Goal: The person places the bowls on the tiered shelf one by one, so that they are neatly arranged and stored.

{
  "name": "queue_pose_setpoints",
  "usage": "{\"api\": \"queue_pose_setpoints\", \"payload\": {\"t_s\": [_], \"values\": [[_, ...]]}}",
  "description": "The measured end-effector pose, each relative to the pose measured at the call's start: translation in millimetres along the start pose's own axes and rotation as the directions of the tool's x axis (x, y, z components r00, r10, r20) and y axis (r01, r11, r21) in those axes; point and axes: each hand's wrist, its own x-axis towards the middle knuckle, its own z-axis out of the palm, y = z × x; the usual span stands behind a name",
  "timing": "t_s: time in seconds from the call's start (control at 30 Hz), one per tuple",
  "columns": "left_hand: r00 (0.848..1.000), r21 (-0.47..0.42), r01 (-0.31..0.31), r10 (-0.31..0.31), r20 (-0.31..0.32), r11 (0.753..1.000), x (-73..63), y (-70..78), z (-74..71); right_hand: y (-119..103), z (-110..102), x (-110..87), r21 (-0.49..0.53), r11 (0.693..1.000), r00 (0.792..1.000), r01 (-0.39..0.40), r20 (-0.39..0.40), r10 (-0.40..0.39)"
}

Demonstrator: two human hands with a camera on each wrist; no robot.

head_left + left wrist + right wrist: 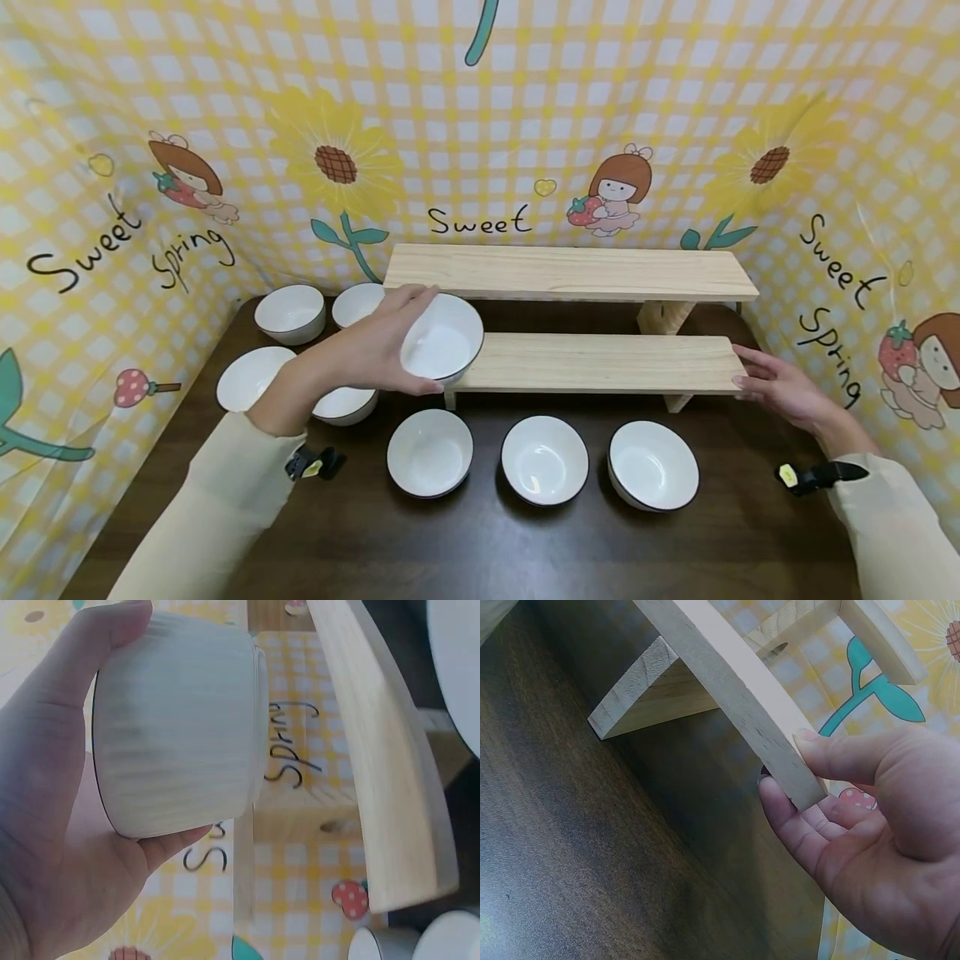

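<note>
A white bowl (444, 337) with a dark rim is held in my left hand (382, 342), over the left end of the lower wooden shelf board (592, 363). In the left wrist view the thumb and fingers grip the ribbed side of the bowl (176, 727), its base turned toward the board (397, 772). At the other end of the lower board, my right hand (783, 387) pinches the corner. The right wrist view shows the thumb on one face of the board (742, 712) and curled fingers of the hand (885, 817) at the other.
Three white bowls stand in a row in front of the shelf, among them the middle bowl (545, 460). Several more bowls, one at the back left (290, 313), are grouped on the dark table (495, 550). Above and behind runs the upper board (570, 272); a checked cloth (480, 125) surrounds the table.
</note>
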Motion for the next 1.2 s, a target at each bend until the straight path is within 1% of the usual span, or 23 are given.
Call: {"api": "queue_pose_setpoints", "payload": {"t_s": [0.13, 0.3, 0.47, 0.67, 0.77, 0.87, 1.03, 1.2], "values": [[1.000, -0.012, -0.006, 0.006, 0.022, 1.000, 14.1, 8.5, 1.9, -1, 1, 0.7, -0.003, 1.000, 1.000, -0.013, -0.010, 0.013], [0.999, -0.029, -0.012, 0.013, 0.037, 1.000, 29.8, 18.0, 3.4, 1, 1, 1.2, 0.005, 1.000, 1.000, -0.003, -0.006, 0.003], [0.999, -0.022, -0.020, 0.020, 0.036, 1.000, 43.9, 26.7, 5.8, 0, 1, 0.9, -0.003, 1.000, 1.000, -0.003, -0.002, 0.003], [0.998, -0.020, -0.053, 0.053, 0.025, 0.998, 61.3, 35.4, 8.8, -3, 2, 0.0, -0.012, 1.000, 1.000, -0.005, -0.004, 0.005], [0.998, -0.016, -0.058, 0.058, 0.022, 0.998, 70.3, 39.7, 10.4, -4, 2, -0.3, -0.014, 1.000, 1.000, -0.002, -0.008, 0.002], [0.998, -0.018, -0.065, 0.065, 0.026, 0.998, 79.7, 43.8, 12.1, -4, 2, -0.7, -0.022, 1.000, 1.000, -0.001, -0.012, 0.001], [0.995, -0.023, -0.094, 0.094, 0.032, 0.995, 95.5, 51.3, 14.1, -4, 2, -0.5, -0.042, 0.999, 1.000, -0.009, -0.016, 0.009], [0.992, -0.024, -0.116, 0.117, 0.037, 0.993, 109.7, 61.1, 15.0, -4, 2, -0.4, -0.040, 0.999, 1.000, -0.005, -0.020, 0.004]]}}
